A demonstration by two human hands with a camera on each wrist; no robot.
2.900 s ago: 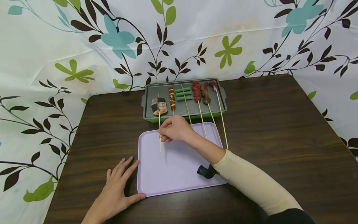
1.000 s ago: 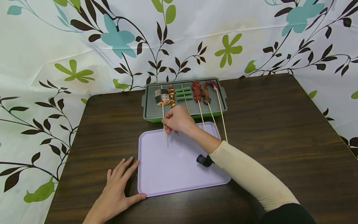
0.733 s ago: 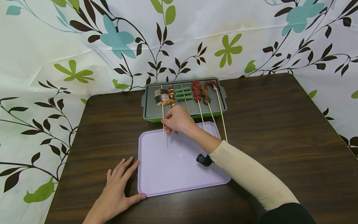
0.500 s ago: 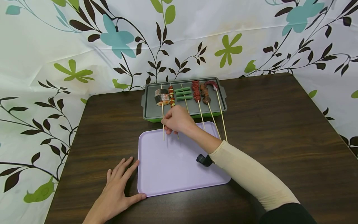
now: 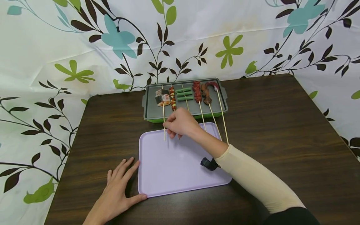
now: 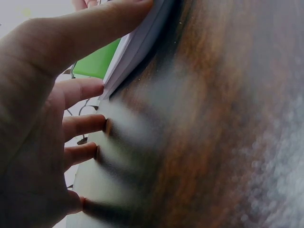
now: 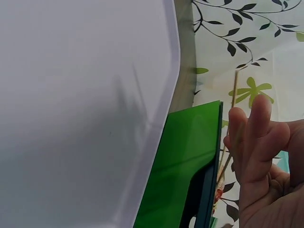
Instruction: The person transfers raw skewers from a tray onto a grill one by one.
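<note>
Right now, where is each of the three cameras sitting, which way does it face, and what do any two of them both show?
Head: worn on the head, looking forward and down at the dark table, lilac tray and grill pan; both hands and a cream sleeve show.
Left wrist: low at the table, facing along the left hand spread flat against the lilac tray's edge.
Right wrist: under the right hand, facing across the lilac tray toward the grill pan's green side; curled fingers pinch a skewer stick.
Shared: all show the lilac tray.

There are six skewers (image 5: pixel 164 107) on one grill pan (image 5: pixel 222 106). There is one purple tray (image 5: pixel 174 168), one table (image 5: pixel 281 125) and two hands (image 5: pixel 181 123).
</note>
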